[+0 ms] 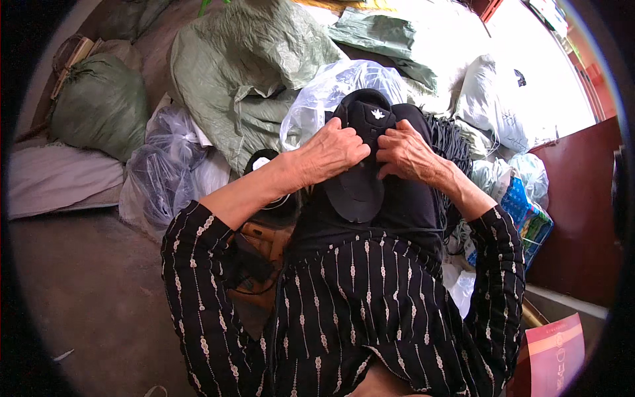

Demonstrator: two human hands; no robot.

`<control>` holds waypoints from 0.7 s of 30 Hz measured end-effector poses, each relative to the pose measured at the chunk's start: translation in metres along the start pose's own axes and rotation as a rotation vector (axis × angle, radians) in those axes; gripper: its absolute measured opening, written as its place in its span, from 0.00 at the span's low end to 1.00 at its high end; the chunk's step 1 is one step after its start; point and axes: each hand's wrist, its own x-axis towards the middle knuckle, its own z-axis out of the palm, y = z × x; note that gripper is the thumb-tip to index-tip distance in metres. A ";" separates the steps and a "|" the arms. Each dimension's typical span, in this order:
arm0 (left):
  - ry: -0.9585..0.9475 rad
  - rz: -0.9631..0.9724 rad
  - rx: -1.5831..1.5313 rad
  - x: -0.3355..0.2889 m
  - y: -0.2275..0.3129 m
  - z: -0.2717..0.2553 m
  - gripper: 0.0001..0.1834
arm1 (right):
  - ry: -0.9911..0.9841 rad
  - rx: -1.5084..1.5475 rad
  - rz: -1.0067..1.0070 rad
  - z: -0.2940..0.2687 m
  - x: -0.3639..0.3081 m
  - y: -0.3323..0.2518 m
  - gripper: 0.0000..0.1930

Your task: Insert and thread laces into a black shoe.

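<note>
A black shoe (357, 192) lies on my dark-trousered lap, its rounded toe toward me and its opening away. A white emblem marks its tongue. My left hand (334, 152) is closed at the left edge of the shoe's lacing area, the fingers curled in. On the opposite edge my right hand (407, 153) is closed too, thumb and fingers pinching. Whether a thin lace is between the fingertips is hidden against the black. A thick bundle of black laces (453, 149) hangs beside my right thigh.
Clear plastic bags (162, 172) and a large grey-green sack (251, 66) stand around my knees. Another black shoe (274, 208) with white inside is partly hidden beyond my left forearm. A blue patterned bag (522, 205) stands right, near a dark red panel (575, 212).
</note>
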 end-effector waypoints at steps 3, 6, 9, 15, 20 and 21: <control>0.020 0.000 -0.057 0.001 0.006 0.001 0.04 | 0.094 -0.020 -0.037 0.008 -0.006 -0.003 0.17; 0.041 -0.046 -0.083 0.002 0.009 0.002 0.04 | 0.169 -0.048 0.037 0.022 -0.014 -0.008 0.17; 0.048 -0.098 -0.096 0.003 0.011 0.005 0.04 | 0.214 -0.067 0.160 0.032 -0.017 -0.015 0.17; 0.029 -0.125 -0.076 0.004 0.013 0.005 0.03 | 0.008 0.226 0.419 0.016 -0.010 -0.014 0.13; -0.002 -0.084 -0.052 0.009 0.016 0.003 0.03 | -0.370 0.445 0.618 -0.008 0.018 0.014 0.11; 0.007 -0.082 -0.033 0.011 0.017 0.004 0.03 | -0.332 0.487 0.567 -0.009 0.019 0.017 0.11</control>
